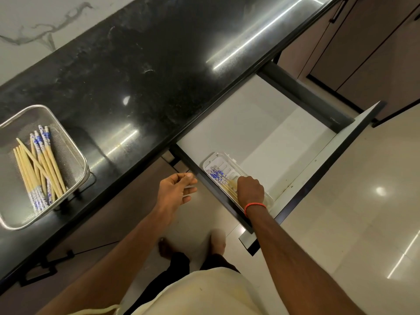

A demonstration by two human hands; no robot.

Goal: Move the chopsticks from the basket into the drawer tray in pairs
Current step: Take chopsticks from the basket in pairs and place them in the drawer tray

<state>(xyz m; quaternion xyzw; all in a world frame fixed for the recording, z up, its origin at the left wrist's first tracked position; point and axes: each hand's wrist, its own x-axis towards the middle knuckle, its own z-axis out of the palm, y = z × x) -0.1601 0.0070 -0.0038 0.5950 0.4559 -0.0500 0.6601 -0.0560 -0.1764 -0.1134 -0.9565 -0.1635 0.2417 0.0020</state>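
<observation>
Two hands show in the lower middle of the frame. The right hand [250,189] reaches down into the open drawer [261,123] and rests over the near end of a white tray [211,160], fingers curled down onto the chopsticks [218,176] lying there — whether they pinch the sticks or only press on them cannot be told, since the knuckles hide the fingertips. A red band [254,206] circles that wrist. Blue-patterned chopstick ends stick out from under the hand toward the upper left of the tray.

The left hand [176,192] hangs just left of the drawer's front corner, below the counter edge, fingers loosely apart and holding nothing.

More chopsticks [38,164] lie in a loose bundle in the metal mesh basket [75,153] at the left edge of the frame, on the black counter [147,53] — pale wood shafts with blue-and-white ends, some pointing toward the top of the frame and some toward the bottom. Basket and tray are well apart, with the counter edge between them.

Bare feet [218,239] stand on the pale floor [341,201] at the bottom centre.
</observation>
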